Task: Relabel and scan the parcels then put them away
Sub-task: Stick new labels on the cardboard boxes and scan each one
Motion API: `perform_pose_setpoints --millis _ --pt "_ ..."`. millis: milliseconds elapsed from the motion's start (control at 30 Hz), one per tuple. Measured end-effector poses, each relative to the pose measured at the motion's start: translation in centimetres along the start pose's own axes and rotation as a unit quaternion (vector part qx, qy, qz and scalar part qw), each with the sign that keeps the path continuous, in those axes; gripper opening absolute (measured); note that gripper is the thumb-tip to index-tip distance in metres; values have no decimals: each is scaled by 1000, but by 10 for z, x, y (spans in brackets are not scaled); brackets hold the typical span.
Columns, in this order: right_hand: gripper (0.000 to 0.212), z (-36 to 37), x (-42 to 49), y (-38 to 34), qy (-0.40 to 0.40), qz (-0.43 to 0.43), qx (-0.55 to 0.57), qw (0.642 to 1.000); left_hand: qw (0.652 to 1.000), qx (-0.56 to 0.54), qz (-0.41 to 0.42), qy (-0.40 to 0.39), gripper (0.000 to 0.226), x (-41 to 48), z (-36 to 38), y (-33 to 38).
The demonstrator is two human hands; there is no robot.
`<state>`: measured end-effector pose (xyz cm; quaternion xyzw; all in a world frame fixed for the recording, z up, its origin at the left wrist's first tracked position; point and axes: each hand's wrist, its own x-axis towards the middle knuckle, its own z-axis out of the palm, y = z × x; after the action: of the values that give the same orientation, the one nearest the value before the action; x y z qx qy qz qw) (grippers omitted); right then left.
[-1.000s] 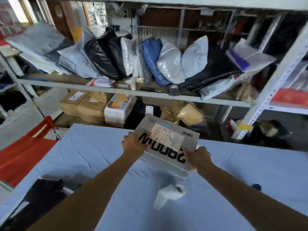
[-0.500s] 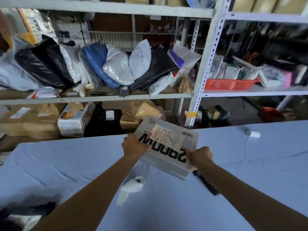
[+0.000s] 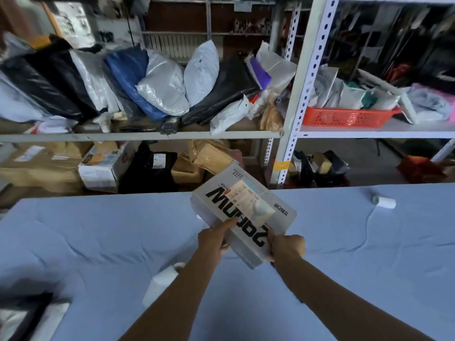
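Since a moment ago the grey box [image 3: 242, 212] has turned end-on toward the shelves [image 3: 147, 136], the left hand [image 3: 214, 239] and right hand [image 3: 286, 246] both gripping its near end above the blue tabletop [image 3: 98, 242], so putting away looks under way.

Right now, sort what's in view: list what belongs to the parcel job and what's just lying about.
Job:
grey box, held by left hand and right hand
shipping label on it
label roll on the table

Lying about:
red basket
second roll
shelved bags
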<state>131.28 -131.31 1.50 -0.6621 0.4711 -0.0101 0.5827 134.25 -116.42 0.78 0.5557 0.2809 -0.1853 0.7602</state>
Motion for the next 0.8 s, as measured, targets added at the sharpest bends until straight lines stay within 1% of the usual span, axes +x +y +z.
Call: perform_pose_setpoints --millis 67,133,200,267,300,367,400,433,467,500,533,567,600,700,767,800 --pt "31 -5 11 1 -28 -12 3 1000 1000 5 8 22 65 5 13 1" --pt "30 -12 22 4 -87 -30 -18 996 999 9 19 44 55 13 19 0" --pt "35 -21 31 11 -158 -21 -16 987 997 8 18 70 43 16 18 -3" --pt "40 -31 40 18 -219 6 -7 976 996 12 10 86 42 23 7 -8" --pt "39 -37 45 21 -228 17 -23 973 996 14 9 86 43 24 0 -12" --pt "34 -48 59 25 -213 17 -79 974 997 12 10 71 44 28 -13 -22" --pt "30 -52 68 28 -196 0 -108 975 998 11 5 63 44 29 -20 -27" --pt "26 -56 76 32 -170 -33 -154 973 998 12 1 54 45 29 -25 -30" --pt "22 -60 85 36 -141 -79 -227 960 999 9 -1 44 48 30 -31 -35" --pt "20 -62 91 39 -115 -125 -321 932 999 8 -1 33 53 29 -36 -38" --pt "21 -62 95 43 -100 -162 -407 893 1000 7 -2 27 58 29 -41 -42" --pt "27 -61 97 47 -103 -182 -467 859 1000 11 -2 20 61 28 -45 -45" --pt "35 -57 101 52 -119 -189 -507 832 1000 11 -2 9 59 27 -47 -47" --pt "55 -40 108 66 -157 -178 -568 788 1000 19 1 -16 36 21 -53 -51" --pt "56 -30 113 77 -150 -187 -590 771 1000 24 7 -18 27 19 -57 -51" --pt "53 -27 115 80 -139 -191 -589 773 1000 24 7 -17 25 19 -59 -51"
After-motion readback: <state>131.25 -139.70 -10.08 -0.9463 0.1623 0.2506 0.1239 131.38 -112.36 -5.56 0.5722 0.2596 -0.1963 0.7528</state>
